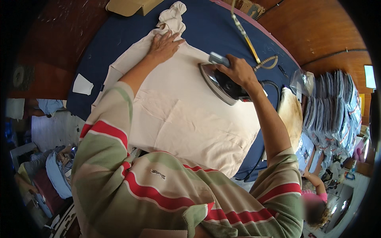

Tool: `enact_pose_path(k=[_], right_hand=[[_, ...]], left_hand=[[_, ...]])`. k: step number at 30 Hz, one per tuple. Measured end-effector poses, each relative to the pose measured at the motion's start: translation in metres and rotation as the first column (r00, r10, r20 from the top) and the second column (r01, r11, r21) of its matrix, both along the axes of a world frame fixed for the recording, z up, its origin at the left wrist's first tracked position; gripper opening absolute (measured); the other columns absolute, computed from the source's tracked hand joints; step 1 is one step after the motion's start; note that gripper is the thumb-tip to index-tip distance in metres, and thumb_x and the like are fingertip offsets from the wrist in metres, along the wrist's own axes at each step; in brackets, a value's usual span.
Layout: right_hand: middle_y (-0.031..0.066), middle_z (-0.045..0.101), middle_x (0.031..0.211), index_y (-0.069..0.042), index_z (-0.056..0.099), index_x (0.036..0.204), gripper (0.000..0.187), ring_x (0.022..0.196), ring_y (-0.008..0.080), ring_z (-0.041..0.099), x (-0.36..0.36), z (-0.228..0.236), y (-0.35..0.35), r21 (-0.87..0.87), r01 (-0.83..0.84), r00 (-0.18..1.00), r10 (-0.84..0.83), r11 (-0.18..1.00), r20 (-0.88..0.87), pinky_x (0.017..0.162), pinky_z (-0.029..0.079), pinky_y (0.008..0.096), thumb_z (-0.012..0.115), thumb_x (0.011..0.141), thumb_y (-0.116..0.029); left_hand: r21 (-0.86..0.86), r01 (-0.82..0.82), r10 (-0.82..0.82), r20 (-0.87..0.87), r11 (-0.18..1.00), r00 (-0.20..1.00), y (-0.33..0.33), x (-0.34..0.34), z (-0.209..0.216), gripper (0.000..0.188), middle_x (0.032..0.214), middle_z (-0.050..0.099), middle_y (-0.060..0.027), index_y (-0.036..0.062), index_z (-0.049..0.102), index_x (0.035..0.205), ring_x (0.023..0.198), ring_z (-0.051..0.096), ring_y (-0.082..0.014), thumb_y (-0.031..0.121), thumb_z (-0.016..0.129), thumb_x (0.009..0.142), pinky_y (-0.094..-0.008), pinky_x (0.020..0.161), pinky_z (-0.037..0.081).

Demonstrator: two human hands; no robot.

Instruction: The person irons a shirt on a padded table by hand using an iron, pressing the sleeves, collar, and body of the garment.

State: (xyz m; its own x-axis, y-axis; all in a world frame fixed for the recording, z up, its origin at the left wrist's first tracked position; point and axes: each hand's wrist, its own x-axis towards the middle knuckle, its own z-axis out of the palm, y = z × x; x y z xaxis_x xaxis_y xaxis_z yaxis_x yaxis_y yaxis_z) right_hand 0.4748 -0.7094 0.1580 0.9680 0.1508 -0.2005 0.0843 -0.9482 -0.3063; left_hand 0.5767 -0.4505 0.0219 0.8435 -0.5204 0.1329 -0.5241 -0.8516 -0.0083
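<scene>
A pale pink garment (174, 91) lies spread over the dark blue padded table (89, 65). Its middle looks fairly smooth, while creases run across the part nearest me. My left hand (164, 47) rests flat on its far part, fingers spread, just below a bunched-up end of the cloth (173, 18). My right hand (240, 71) is wrapped round the handle of an iron (228, 84). The iron stands over the right side of the garment, its tip toward the far left; whether the whole soleplate touches the cloth cannot be seen.
A hose (249, 41) and a black cord run near the iron. To the right are a scorched cream pad (289, 113) and stacks of bagged folded clothes (329, 107). A white paper piece (82, 84) lies left; a cardboard box (133, 5) sits beyond. Another person (315, 206) is at lower right.
</scene>
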Motion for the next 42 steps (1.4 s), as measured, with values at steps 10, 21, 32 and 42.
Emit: enact_pose_path(k=[10,21,32,42], right_hand=[[0.0179,0.066,0.084,-0.005,0.062,0.102,0.048,0.082,0.0335,0.064,0.069,-0.006,0.083,0.008,-0.138,0.987,0.137,0.990,0.086,0.075,0.050,0.0413,0.057,0.080,-0.048],[0.0190,0.066,0.085,-0.004,0.061,0.106,0.050,0.081,0.0342,0.064,0.067,-0.006,0.221,0.014,-0.554,0.832,0.552,0.833,0.056,0.074,0.050,0.0426,0.055,0.084,-0.048],[0.0187,0.066,0.086,-0.006,0.061,0.106,0.047,0.085,0.0340,0.065,0.068,-0.005,0.254,-0.034,-0.492,0.866,0.493,0.870,0.086,0.077,0.051,0.0413,0.057,0.084,-0.047],[0.0194,0.066,0.086,-0.006,0.062,0.105,0.053,0.084,0.0344,0.064,0.064,-0.002,0.245,0.001,-0.555,0.830,0.554,0.832,0.063,0.076,0.051,0.0415,0.055,0.080,-0.052]], left_hand=[[0.009,0.091,-0.089,-0.114,0.996,0.989,0.030,0.031,0.015,0.041,0.147,0.027,0.0070,0.0319,0.038,0.135,0.136,0.023,-0.0164,0.030,0.042,0.095,-0.0493,0.106,0.019],[-0.355,-0.479,0.409,-0.257,0.803,0.875,0.203,-0.055,0.046,0.031,0.118,0.059,-0.0057,0.0162,0.056,0.119,0.107,0.057,-0.0248,0.029,0.046,0.092,-0.0415,0.090,0.041],[-0.282,-0.647,0.520,-0.412,0.708,0.748,0.189,-0.086,0.038,0.033,0.105,0.063,-0.0135,0.0067,0.059,0.107,0.099,0.059,-0.0312,0.033,0.057,0.086,-0.0402,0.083,0.046],[-0.312,-0.631,0.474,-0.450,0.710,0.757,0.201,-0.074,0.027,0.028,0.096,0.065,-0.0119,0.0073,0.060,0.100,0.091,0.062,-0.0292,0.031,0.059,0.085,-0.0375,0.076,0.046]])
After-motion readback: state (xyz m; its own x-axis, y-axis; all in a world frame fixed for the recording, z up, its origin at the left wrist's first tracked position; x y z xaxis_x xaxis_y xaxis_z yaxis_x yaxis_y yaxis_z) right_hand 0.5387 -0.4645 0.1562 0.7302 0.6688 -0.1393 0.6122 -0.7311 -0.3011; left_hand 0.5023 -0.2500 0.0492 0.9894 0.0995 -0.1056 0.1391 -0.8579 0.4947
